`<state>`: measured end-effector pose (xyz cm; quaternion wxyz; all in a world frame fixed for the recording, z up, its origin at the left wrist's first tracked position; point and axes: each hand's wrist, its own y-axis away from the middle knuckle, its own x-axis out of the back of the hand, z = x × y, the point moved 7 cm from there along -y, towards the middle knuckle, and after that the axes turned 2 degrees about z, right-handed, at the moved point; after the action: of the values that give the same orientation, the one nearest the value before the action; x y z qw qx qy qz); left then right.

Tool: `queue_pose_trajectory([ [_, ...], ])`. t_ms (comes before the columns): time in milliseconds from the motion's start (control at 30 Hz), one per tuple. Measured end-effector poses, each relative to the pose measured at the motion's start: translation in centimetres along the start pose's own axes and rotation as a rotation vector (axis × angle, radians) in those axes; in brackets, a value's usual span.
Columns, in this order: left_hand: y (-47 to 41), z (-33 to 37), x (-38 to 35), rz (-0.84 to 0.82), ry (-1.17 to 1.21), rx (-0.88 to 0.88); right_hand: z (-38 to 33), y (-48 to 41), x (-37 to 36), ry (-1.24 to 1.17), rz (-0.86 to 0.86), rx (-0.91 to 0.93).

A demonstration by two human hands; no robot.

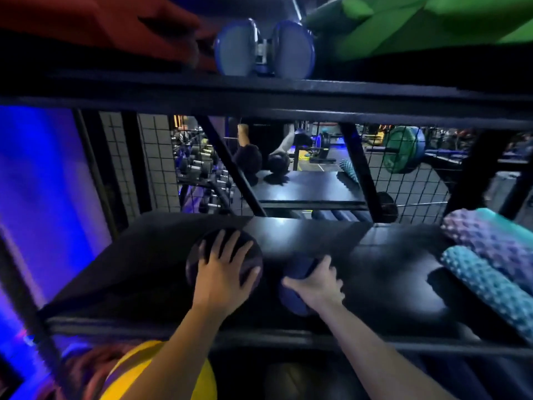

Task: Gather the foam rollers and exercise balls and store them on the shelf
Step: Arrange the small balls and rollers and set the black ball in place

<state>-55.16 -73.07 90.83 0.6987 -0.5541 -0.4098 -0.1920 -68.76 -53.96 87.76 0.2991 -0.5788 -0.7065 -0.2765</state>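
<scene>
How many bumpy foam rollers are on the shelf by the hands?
2: a purple roller at the right end of the shelf, and a light-blue roller in front of it. A teal edge behind the purple one may be a third, mostly hidden.

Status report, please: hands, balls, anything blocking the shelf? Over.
Left hand holds dark ball on middle shelf. Right hand grips blue ball beside it. Foam rollers at right, apart; nothing blocking.
</scene>
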Motion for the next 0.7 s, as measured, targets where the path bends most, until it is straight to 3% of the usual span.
queue_pose_trajectory([
  [133, -1.2, -0.8, -0.2, 0.192, -0.011, 0.093, 0.2, -1.9, -2.1, 0.089, 0.035, 0.065],
  [333, -2.5, -2.2, -0.7, 0.194, 0.008, 0.130, -0.6, -1.8, -2.5, 0.095, 0.183, 0.129],
  [467, -1.0, -2.1, 0.0, 0.285, 0.039, 0.109, -0.5, -0.7, -2.5, 0.069, 0.280, 0.142],
  [567, 0.1, -3.3, 0.6, 0.310, 0.081, 0.101, -1.3, 0.2, -2.8, 0.164, 0.282, 0.164],
  [700, 2.1, -7.5, 1.4, 0.224, 0.191, 0.148, -1.8, 0.7, -3.4, 0.248, 0.274, 0.242],
])
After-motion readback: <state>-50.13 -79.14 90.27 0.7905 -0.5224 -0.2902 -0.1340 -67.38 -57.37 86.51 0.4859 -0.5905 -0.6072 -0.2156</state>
